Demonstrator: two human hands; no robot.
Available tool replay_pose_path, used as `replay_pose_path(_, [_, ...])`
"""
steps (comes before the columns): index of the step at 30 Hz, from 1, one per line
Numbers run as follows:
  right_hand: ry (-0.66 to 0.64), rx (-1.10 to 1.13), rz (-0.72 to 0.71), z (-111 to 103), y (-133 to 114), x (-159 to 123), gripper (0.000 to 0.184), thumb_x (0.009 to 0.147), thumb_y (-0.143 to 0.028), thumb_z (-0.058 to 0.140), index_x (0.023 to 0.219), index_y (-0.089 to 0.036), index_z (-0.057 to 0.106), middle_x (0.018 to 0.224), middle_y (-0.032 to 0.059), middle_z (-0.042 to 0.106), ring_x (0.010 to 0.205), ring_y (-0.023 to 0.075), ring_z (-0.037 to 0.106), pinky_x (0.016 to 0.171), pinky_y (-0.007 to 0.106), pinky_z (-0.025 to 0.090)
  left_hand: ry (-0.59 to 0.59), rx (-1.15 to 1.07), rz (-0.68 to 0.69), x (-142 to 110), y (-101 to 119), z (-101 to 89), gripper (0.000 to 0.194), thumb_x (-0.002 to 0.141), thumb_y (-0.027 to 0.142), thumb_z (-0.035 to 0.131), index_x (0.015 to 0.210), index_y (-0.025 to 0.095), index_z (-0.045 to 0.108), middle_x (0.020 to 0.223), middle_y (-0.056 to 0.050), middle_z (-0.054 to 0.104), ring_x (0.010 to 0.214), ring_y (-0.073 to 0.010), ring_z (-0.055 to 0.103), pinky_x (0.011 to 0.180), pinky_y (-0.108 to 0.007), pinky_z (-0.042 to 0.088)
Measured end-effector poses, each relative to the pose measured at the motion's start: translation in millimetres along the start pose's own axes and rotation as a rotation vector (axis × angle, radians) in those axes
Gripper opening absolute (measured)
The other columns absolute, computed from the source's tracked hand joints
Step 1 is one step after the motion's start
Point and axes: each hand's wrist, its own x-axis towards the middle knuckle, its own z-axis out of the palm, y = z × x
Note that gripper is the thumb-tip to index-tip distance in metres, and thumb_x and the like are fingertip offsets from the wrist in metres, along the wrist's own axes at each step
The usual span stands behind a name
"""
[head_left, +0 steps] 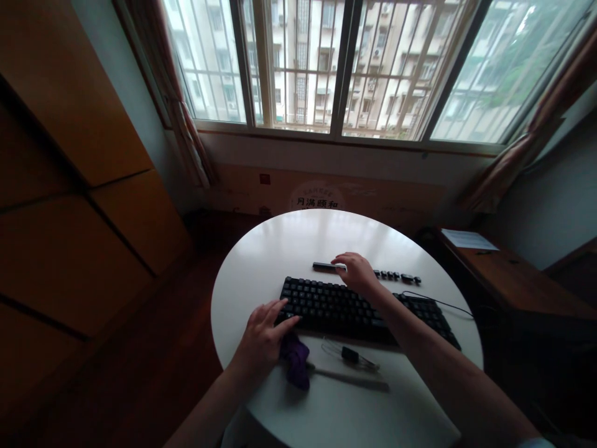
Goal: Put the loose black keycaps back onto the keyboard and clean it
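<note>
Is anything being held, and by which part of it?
It cannot be told: the right grip is at the right end of a long black bar, the left grip at the left end of the keyboard.

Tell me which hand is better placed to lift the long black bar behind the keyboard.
Probably the right hand: it is already at the right end of the long black bar, though contact is unclear. The left hand is at the left end of the keyboard, farther away.
</note>
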Motion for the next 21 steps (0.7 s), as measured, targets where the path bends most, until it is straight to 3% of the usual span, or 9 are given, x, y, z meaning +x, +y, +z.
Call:
replay_pose_path(4, [-0.089,-0.079,0.076,3,21,21,0.034,0.084,-0.022,0.065,0.116,-0.021,0.072,0.124,0.0075,0.067,0.119,0.0248,0.059,0.104,0.036,0.043,0.034,0.009,0.019,1,2,-0.5,0.056,0.083,-0.002,0.044,0.123,0.028,0.068,0.145,-0.01,0.049,0.13,-0.0304,0.047,0.106,-0.054,0.041])
replay_pose_path(8, [-0.166,-0.125,0.106,10,22,29,0.044,0.082,-0.033,0.07,0.124,-0.021,0.069,0.124,0.0081,0.068,0.117,0.0247,0.061,0.1,0.033,0.045,0.036,0.019,0.037,1,3,-3.1,0.056,0.084,-0.002,0.042,0.123,0.027,0.068,0.143,-0.012,0.05,0.129,-0.0306,0.049,0.103,-0.053,0.044])
replay_pose_path(14, [-0.167,-0.143,0.049,12,5,34,0.026,0.085,-0.023,0.065,0.109,-0.025,0.076,0.105,0.0048,0.075,0.106,0.0219,0.067,0.097,0.032,0.045,0.009,0.017,0.023,1,5,-7.4,0.056,0.083,-0.002,0.044,0.124,0.028,0.068,0.143,-0.011,0.05,0.13,-0.0298,0.049,0.104,-0.051,0.047])
replay_pose_path(18, [-0.094,-0.1,0.005,-1,-8,22,0.027,0.09,-0.024,0.06,0.113,-0.024,0.074,0.107,0.0056,0.074,0.103,0.0211,0.068,0.097,0.031,0.046,0.001,-0.016,0.006,-1,4,-3.7,0.057,0.084,-0.003,0.042,0.128,0.027,0.064,0.145,-0.011,0.047,0.131,-0.0275,0.048,0.104,-0.048,0.049])
replay_pose_path(21, [-0.034,0.01,-0.017,-18,-9,-6,0.026,0.091,-0.025,0.058,0.113,-0.025,0.073,0.103,0.0027,0.075,0.093,0.0174,0.07,0.086,0.026,0.051,-0.017,-0.048,-0.007,-2,2,-0.2,0.055,0.087,-0.002,0.041,0.129,0.025,0.061,0.144,-0.012,0.047,0.132,-0.0276,0.047,0.105,-0.049,0.048])
